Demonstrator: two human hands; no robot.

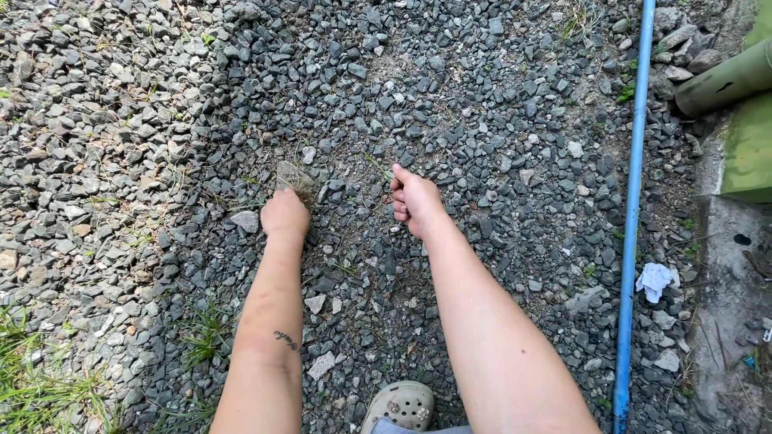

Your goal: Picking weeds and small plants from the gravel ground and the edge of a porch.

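I am seeing left hand [285, 215] closing around a dry weed clump [296, 180] on the gravel [450, 104], right hand [414, 201] curling, pinching a thin grass stem [378, 167], blue pipe [634, 201] lying rightward, white rag [653, 280] beyond it, shoe [400, 406] resting below.

Bare forearms, small script tattoo [285, 340] on left; grey perforated clog [400, 406].

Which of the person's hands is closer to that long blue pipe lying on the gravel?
The right. The right hand is out on the gravel, apart from the blue pipe and to its left in the picture. The left hand is farther off still, gripping a dry clump of weeds.
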